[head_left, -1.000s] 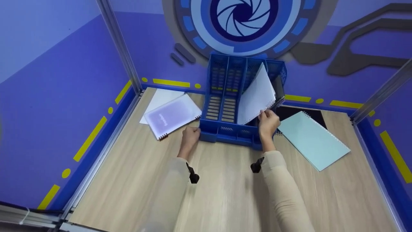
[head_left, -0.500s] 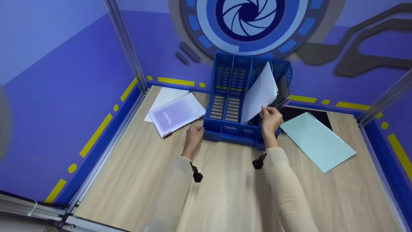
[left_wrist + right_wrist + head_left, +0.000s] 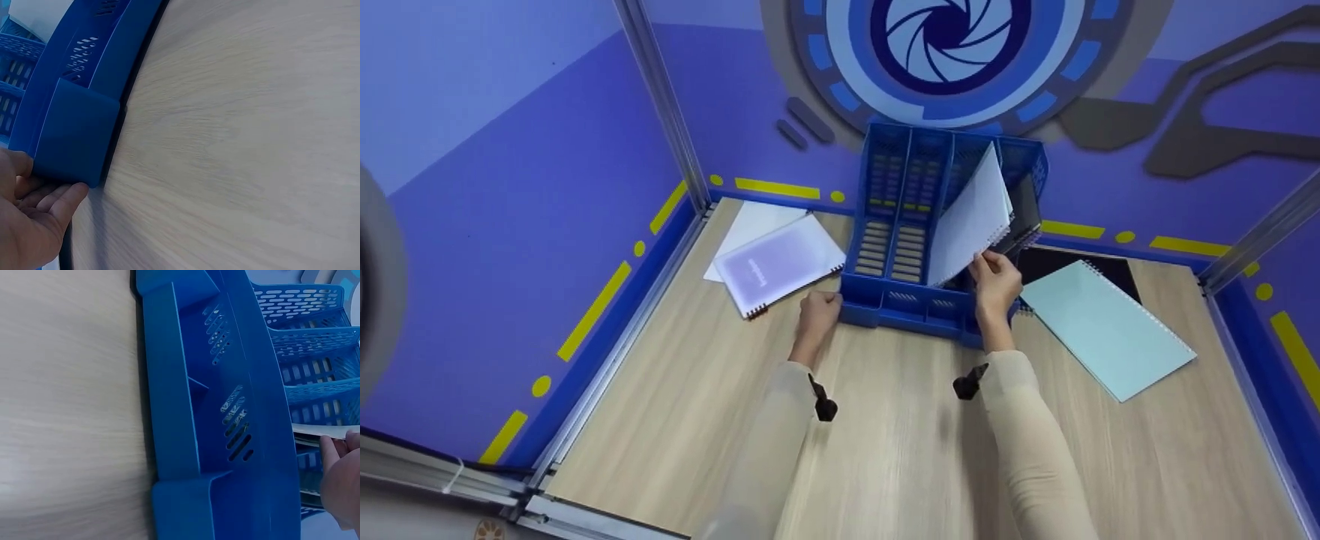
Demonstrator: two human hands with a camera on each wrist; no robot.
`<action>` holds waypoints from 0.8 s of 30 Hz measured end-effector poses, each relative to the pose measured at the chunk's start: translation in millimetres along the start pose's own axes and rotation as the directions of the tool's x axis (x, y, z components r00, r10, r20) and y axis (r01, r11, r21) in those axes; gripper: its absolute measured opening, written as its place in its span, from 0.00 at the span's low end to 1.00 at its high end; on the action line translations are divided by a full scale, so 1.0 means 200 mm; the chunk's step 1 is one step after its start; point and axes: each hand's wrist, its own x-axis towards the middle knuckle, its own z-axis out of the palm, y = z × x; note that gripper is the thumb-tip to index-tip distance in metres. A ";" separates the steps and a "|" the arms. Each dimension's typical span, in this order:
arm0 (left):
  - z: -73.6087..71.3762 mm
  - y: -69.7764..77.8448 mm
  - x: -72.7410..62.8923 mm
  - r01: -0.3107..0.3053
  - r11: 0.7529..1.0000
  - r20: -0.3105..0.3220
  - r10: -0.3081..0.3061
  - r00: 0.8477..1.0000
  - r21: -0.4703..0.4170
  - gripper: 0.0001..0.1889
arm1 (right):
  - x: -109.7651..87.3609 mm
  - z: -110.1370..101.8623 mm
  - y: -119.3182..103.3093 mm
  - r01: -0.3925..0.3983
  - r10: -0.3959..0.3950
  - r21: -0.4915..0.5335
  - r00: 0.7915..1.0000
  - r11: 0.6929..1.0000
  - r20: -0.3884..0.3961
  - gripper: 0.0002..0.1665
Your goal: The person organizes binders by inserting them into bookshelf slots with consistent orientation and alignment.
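A blue desktop file organizer (image 3: 911,298) with upright compartments stands against the back wall. My right hand (image 3: 997,285) pinches the spiral-bound edge of a white notebook (image 3: 971,217), which leans at a slant inside a right-hand compartment. In the right wrist view the thumb and fingers of that hand (image 3: 343,478) close on the notebook's edge. Darker notebooks (image 3: 1024,210) stand to its right in the organizer. At the organizer's front left corner, my left hand (image 3: 817,315) holds on, and the left wrist view shows its bent fingers (image 3: 67,202) against the corner's side.
Left of the organizer, a purple spiral notebook (image 3: 780,262) overlaps a white one (image 3: 735,232). A mint-green spiral notebook (image 3: 1110,330) lies on the right, partly over a flat black item (image 3: 1114,274). Metal frame posts and printed panels enclose the table (image 3: 885,435).
The whole scene has shifted a little rightward in the head view. Both hands keep their holds, and the white notebook stays slanted in its compartment with hardly any movement.
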 end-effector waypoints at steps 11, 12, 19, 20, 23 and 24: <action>-0.02 -0.01 -0.01 -0.021 1.000 0.021 0.021 1.000 -0.009 0.26 | -0.09 -0.06 -0.06 -0.060 0.045 0.092 0.987 0.994 0.155 0.18; -0.02 -0.01 -0.01 -0.025 1.000 0.015 0.025 1.000 -0.008 0.26 | -0.10 -0.07 -0.05 -0.056 0.043 0.078 0.987 0.995 0.157 0.18; -0.03 -0.01 -0.01 -0.021 0.999 0.030 0.022 0.999 -0.026 0.27 | -0.18 -0.19 -0.02 0.006 0.000 -0.028 0.983 1.000 0.182 0.17; -0.03 -0.01 -0.01 -0.020 1.000 0.037 0.021 0.999 -0.024 0.27 | -0.19 -0.21 -0.02 0.010 -0.001 -0.049 0.982 0.999 0.189 0.17; -0.03 0.00 0.00 -0.016 1.000 0.062 0.017 0.998 -0.019 0.28 | -0.23 -0.27 -0.04 0.017 0.002 -0.089 0.977 0.996 0.213 0.16; -0.03 0.01 0.01 -0.016 1.000 0.071 0.017 0.997 -0.015 0.28 | -0.25 -0.30 -0.05 0.018 0.006 -0.106 0.975 0.994 0.222 0.16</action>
